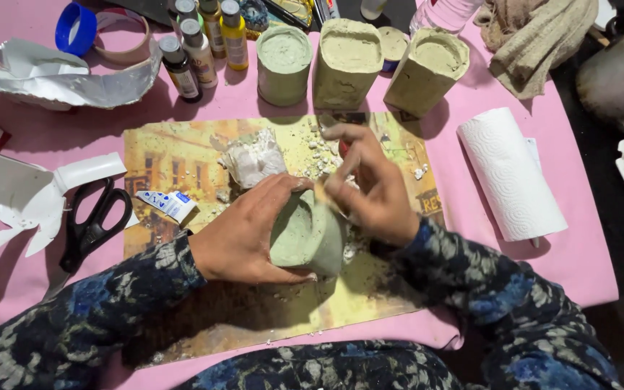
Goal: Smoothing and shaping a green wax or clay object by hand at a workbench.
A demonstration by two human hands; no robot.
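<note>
Now we keep the left hand (243, 235) clamped round the green pot (306, 235) mid-mat (175, 155), while the right hand (370, 188), fingers pinched together, rubs its rim lightly.

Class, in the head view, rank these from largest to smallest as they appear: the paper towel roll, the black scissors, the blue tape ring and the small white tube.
1. paper towel roll
2. black scissors
3 and 4. blue tape ring and small white tube: they look too alike in size to rank.
</note>
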